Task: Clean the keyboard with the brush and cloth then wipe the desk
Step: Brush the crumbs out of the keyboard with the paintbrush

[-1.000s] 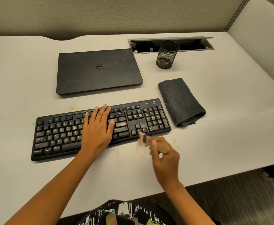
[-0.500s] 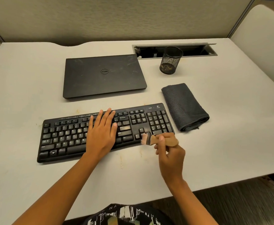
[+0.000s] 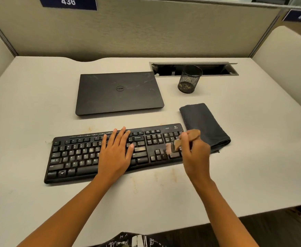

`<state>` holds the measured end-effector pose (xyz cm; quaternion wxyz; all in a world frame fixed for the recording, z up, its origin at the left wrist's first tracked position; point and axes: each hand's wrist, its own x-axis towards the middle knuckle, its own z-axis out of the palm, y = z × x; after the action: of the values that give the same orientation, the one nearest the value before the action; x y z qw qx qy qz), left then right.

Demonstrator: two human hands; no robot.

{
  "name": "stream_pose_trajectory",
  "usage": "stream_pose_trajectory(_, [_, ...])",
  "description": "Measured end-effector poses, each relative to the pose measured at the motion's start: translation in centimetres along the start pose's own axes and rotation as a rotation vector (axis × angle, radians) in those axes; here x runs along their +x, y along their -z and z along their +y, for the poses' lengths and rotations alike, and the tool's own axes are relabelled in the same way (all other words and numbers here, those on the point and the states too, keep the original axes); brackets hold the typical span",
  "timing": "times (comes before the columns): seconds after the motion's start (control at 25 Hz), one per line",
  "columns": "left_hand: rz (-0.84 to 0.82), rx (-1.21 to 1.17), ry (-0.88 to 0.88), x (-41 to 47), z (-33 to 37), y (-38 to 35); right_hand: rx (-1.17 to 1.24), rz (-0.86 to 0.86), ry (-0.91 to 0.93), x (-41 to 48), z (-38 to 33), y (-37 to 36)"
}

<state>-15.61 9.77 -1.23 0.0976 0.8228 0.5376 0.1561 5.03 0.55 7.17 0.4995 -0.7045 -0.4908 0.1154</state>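
Observation:
A black keyboard [image 3: 78,155] lies across the near middle of the white desk [image 3: 39,97]. My left hand [image 3: 115,155] rests flat on its middle keys with straight fingers. My right hand [image 3: 196,154] grips a small wooden-handled brush [image 3: 177,144], whose pale bristles touch the keys between the arrow block and the number pad. A folded dark grey cloth [image 3: 204,124] lies just right of the keyboard, partly behind my right hand.
A closed black laptop [image 3: 118,92] lies behind the keyboard. A black mesh pen cup [image 3: 189,79] stands in front of an open cable slot [image 3: 194,68]. Brownish specks mark the desk near the keyboard. Cubicle walls enclose three sides; the front edge is at the lower right.
My right hand has carried the brush from the desk in front of the keyboard up onto its right-hand keys. My left hand stays on the keys. The camera has tilted up.

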Motion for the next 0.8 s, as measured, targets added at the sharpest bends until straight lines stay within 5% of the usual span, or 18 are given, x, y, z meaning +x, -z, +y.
stream_pose_trajectory(0.24, [-0.022, 0.029, -0.004, -0.1, 0.0, 0.1, -0.302, -0.326, 0.212, 3.6, 1.1, -0.3])
stream_pose_trajectory(0.44, [-0.008, 0.043, -0.001, 0.1, 0.2, 0.2, -0.471, -0.268, 0.55, -4.3, 2.2, 0.7])
stream_pose_trajectory(0.8, [0.0, 0.031, -0.003, 0.0, 0.1, 0.1, -0.59, -0.271, 0.546, -5.4, 1.5, -0.8])
